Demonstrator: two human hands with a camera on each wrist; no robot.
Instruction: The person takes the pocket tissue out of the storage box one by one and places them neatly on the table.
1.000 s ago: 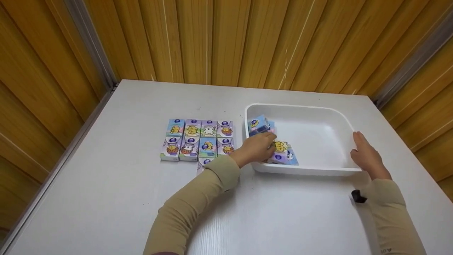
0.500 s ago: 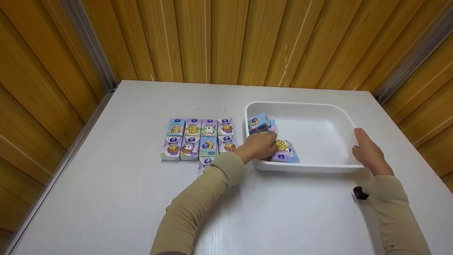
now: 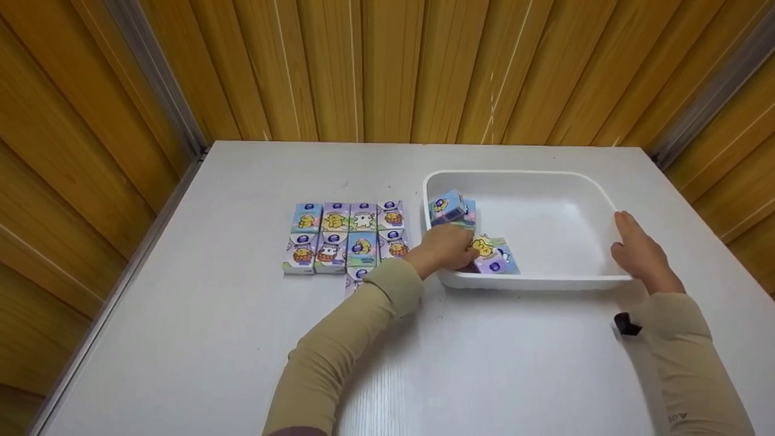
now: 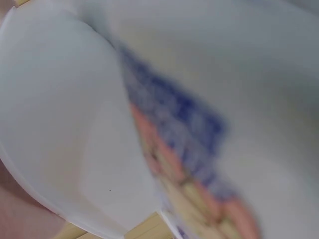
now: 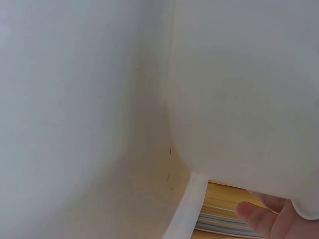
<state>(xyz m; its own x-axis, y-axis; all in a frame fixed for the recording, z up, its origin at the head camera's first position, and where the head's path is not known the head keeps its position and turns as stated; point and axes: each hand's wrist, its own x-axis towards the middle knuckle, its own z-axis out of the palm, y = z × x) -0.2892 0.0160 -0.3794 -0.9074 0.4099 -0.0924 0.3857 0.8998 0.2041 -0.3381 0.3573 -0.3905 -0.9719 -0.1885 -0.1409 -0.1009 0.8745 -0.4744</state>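
My left hand (image 3: 445,247) reaches over the near left corner of the white plastic tray (image 3: 533,280), its fingers bent down among small tissue packs. Its fingertips are hidden, so any grip on a pack cannot be made out. Just right of it lies a purple pack (image 3: 489,262) with a yellow cartoon figure. Behind it, a blue pack (image 3: 447,206) leans tilted on others. A blurred pack (image 4: 174,134) crosses the left wrist view close up. Along the tray's right rim rests my right hand (image 3: 642,251), fingers straight; its fingers (image 5: 259,219) also show in the right wrist view.
Left of the tray, two rows of tissue packs (image 3: 330,254) lie side by side on the white table (image 3: 200,339). Another pack (image 3: 356,283) starts a nearer row, partly behind the left sleeve. A small black object (image 3: 627,324) sits beside the right sleeve. Yellow wooden panels (image 3: 387,72) stand behind.
The left hand stays low in the tray's near left corner, and the purple pack beside it has turned and shifted slightly right. The right hand keeps its place on the rim.
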